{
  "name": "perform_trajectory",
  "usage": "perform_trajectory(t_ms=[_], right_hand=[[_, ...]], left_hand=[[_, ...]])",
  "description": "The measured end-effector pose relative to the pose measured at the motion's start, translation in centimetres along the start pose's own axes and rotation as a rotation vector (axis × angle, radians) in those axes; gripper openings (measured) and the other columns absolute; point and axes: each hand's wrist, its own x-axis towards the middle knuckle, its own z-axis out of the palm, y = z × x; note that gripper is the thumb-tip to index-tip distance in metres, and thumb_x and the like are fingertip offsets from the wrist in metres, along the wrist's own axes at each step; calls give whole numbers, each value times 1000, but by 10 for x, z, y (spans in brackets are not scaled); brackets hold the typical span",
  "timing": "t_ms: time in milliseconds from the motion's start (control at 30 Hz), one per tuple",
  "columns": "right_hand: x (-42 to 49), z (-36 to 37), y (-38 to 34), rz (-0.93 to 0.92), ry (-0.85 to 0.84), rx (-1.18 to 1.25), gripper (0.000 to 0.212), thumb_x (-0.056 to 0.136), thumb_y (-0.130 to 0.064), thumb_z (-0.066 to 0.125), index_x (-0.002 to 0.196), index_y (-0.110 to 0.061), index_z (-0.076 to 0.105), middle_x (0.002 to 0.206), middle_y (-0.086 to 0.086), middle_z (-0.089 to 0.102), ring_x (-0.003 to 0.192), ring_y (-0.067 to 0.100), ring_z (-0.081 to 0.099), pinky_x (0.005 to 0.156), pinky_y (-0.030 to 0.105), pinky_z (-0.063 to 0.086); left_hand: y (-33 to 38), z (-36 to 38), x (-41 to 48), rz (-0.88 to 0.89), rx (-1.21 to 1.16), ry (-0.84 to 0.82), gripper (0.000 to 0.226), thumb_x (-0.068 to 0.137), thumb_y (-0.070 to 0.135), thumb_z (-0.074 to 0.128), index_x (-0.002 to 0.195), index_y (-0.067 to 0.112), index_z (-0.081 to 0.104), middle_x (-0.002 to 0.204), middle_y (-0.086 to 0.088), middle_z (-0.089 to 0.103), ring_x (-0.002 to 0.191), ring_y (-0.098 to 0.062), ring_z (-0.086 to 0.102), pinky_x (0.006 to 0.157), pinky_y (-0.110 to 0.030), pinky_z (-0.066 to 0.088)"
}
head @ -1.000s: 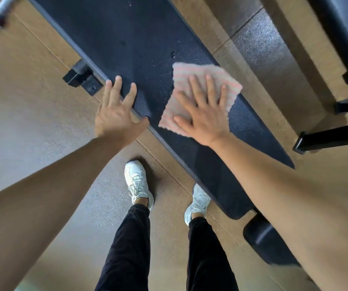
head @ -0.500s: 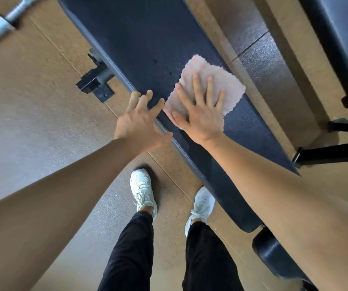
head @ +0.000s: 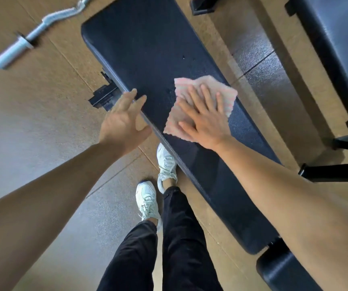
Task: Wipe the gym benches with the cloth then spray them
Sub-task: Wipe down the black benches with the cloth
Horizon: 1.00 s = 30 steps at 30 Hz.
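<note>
As the straight-fingered right hand (head: pixel 205 122) presses the cloth (head: pixel 182 89) onto the bench (head: pixel 143 49), the left hand (head: pixel 122 120) is open, empty

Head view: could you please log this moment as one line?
step: wipe | right hand: flat on cloth on bench | left hand: open, at bench edge

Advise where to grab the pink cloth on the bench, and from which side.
Pinch the cloth at its far-left corner, coming from above on the left. It lies flat on the bench pad, and the right hand presses its middle with spread fingers; that corner sticks out bare past the fingertips. The left hand, open at the pad's edge, is probably best placed.
</note>
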Motion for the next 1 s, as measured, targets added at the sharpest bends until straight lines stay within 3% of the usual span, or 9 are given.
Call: perform_trajectory(t_ms=[133,267,600,767,867,1000], right_hand=[[44,-17,28,335,-20,147,67,102,-61,20,162,-36,7,171,1,-2,157,32,-5,124,60,-1],[64,-24,7,478,10,161,66,103,-55,19,163,-29,12,171,7,6,156,41,3,122,64,8],[45,-17,-81,-162,-38,122,72,99,-69,30,161,-36,17,172,2,3,155,42,-3,119,69,2],[58,-17,-53,-316,-33,67,66,101,-63,30,161,-39,16,171,-5,5,157,33,0,123,61,3],[88,-25,-24,-263,0,46,70,100,-66,25,162,-34,19,171,-3,8,157,30,4,125,58,4],[141,-44,8,20,32,107,70,100,-64,26,162,-32,18,171,-2,10,157,29,7,124,58,9]], left_hand=[[-4,-16,30,-80,96,-57,97,89,52,71,164,23,18,173,-6,0,160,-25,-1,128,-48,14],[-11,-22,40,-96,98,-96,92,89,48,73,162,21,25,173,-8,3,159,-29,4,126,-49,22],[-11,-49,43,-75,105,-209,79,89,35,70,159,26,36,172,-3,12,158,-28,14,121,-48,28],[-22,-61,47,-29,155,-278,80,91,42,70,160,33,31,172,5,8,158,-21,14,126,-41,18],[-17,-60,47,-58,102,-273,77,92,40,69,159,31,32,172,7,6,158,-21,13,125,-40,20],[-19,-56,47,-62,47,-251,74,92,36,69,158,26,37,172,4,11,157,-24,18,125,-45,24]])
